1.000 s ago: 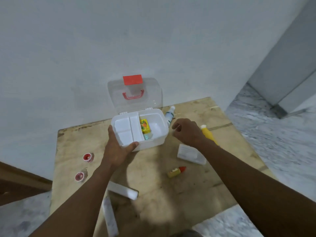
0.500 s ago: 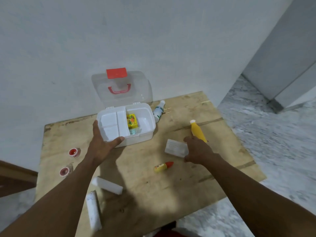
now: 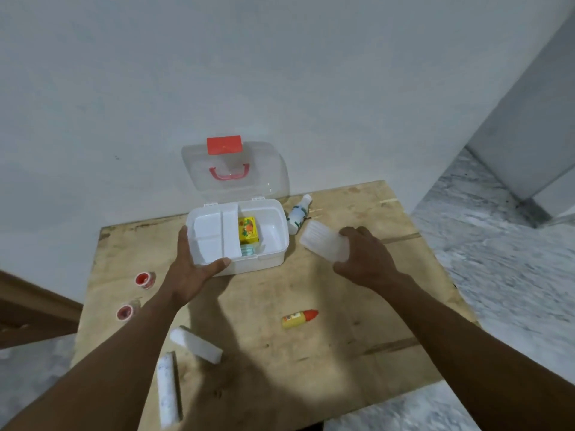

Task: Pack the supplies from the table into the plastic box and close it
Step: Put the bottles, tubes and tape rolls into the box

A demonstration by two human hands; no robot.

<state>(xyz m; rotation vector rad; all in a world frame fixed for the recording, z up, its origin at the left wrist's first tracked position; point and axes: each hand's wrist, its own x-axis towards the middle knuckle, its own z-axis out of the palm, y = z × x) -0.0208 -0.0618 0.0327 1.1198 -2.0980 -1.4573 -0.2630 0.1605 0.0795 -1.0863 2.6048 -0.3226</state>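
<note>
The white plastic box (image 3: 273, 256) stands open on the wooden table (image 3: 311, 368), its clear lid (image 3: 264, 169) with red handle upright against the wall. A yellow carton (image 3: 248, 230) lies inside beside a white tray insert. My left hand (image 3: 189, 269) grips the box's front left corner. My right hand (image 3: 364, 259) holds a flat white packet (image 3: 322, 239) in the air just right of the box. On the table lie a small yellow bottle with a red cap (image 3: 299, 318), a white bottle (image 3: 298, 214), two white rolls (image 3: 196, 343) (image 3: 168, 390) and two red-centred tape rolls (image 3: 144, 279) (image 3: 125, 312).
The table stands against a pale wall (image 3: 280, 73). Its right and front edges drop to a marbled grey floor (image 3: 513, 275). A brown wooden piece (image 3: 31, 312) lies to the left, below the table.
My right hand has picked the white packet off the table and lifted it toward the box. The yellow bottle seen at the right earlier is out of sight. My left hand has stayed on the box.
</note>
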